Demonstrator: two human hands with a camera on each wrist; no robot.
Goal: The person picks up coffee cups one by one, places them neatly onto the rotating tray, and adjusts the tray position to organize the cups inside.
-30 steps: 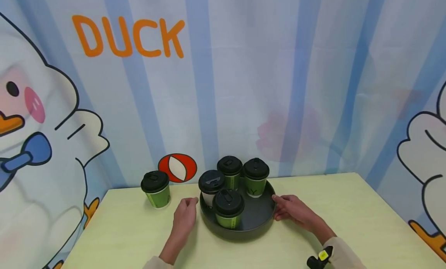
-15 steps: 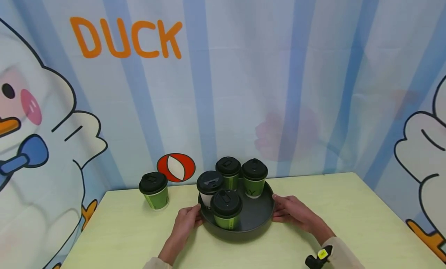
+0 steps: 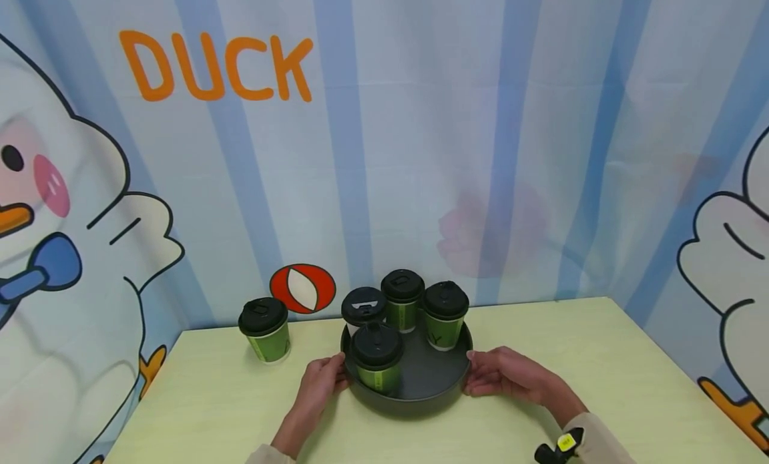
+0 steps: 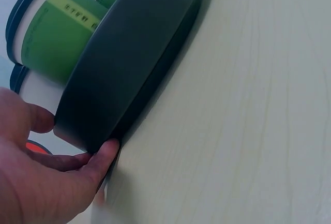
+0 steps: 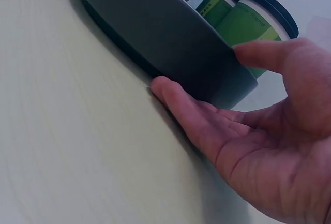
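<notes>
A round dark grey tray (image 3: 429, 370) with a raised rim is held between both hands, bearing several black-lidded paper cups. Its front cup (image 3: 378, 374) is green, like the back cup (image 3: 404, 310) and the right-hand cup (image 3: 445, 327). A white-bodied cup (image 3: 363, 305) sits on the left, partly hidden. My left hand (image 3: 315, 387) grips the tray's left edge, thumb at the rim and fingers against the lower edge in the left wrist view. My right hand (image 3: 513, 376) pinches the opposite edge likewise, its fingertips at the underside in the right wrist view.
Another green cup (image 3: 268, 342) with a black lid stands on the pale wooden table (image 3: 216, 397), left of the tray. A blue-striped cloth (image 3: 408, 150) with printed ducks hangs close behind the table's back edge.
My left hand has come to grip the tray's left edge. The tray has turned clockwise with its cups: the back cups shift right, the front one left. My right hand moved slightly nearer.
</notes>
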